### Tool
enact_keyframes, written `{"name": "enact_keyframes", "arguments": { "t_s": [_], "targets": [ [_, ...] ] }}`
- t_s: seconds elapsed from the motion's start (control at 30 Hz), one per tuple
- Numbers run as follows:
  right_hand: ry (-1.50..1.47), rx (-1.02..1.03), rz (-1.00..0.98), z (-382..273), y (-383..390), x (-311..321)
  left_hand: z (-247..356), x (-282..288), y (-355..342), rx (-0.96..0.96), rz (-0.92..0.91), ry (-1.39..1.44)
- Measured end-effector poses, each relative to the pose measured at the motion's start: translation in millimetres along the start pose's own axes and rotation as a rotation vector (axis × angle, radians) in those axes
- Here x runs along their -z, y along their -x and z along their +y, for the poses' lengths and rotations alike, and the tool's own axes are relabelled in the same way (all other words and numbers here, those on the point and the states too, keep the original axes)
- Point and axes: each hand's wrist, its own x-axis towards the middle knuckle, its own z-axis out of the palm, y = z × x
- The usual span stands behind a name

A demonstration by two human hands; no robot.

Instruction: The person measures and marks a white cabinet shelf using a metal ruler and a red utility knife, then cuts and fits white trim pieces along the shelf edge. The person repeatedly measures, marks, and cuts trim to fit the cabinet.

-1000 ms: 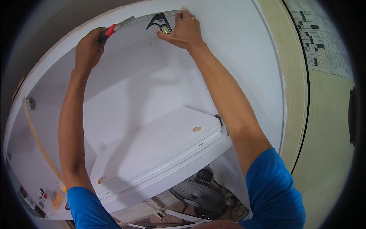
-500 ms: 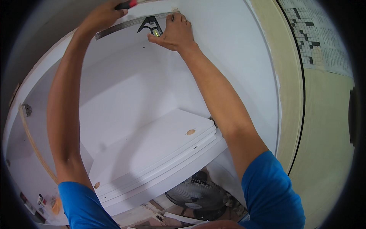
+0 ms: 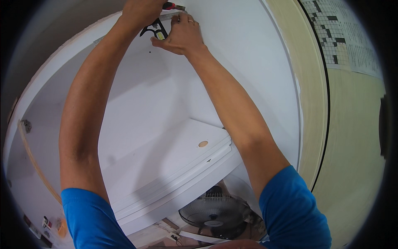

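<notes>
Black-and-steel combination square in the right hand

Its arched dark head frames a yellow-green vial; the flat metal ruler runs along the smooth white cabinet. Below the square lie stacked flat white panels, then a dark wire-caged fan. The left forearm hides the ruler's middle, and the upper frame edge crops the left hand. Its fingers curl around a red-and-black-handled bladed tool, just above the square's right end; how tightly is hidden. The right hand, half spread, holds the square itself, fingertips on the ruler.
</notes>
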Motion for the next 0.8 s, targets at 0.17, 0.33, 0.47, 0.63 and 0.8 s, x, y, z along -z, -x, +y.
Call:
{"name": "enact_keyframes", "arguments": {
  "t_s": [0.17,0.33,0.47,0.63,0.8],
  "targets": [
    [0.015,-0.004,0.000,0.2,-1.2,-1.1,8.8,5.7,1.8,0.022,-0.044,0.026],
    [0.006,0.010,0.029,0.2,-0.9,0.5,12.5,11.9,2.6,0.007,-0.068,-0.043],
    [0.022,0.014,0.034,0.3,-0.8,1.2,14.0,19.6,-0.9,0.000,-0.134,0.021],
    [0.020,0.045,0.044,-0.1,-1.9,2.8,14.8,30.4,1.5,-0.131,-0.098,-0.058],
    [0.055,0.026,0.006,1.1,-3.1,4.4,7.2,37.0,3.6,-0.140,-0.182,-0.208]
  ]
}}
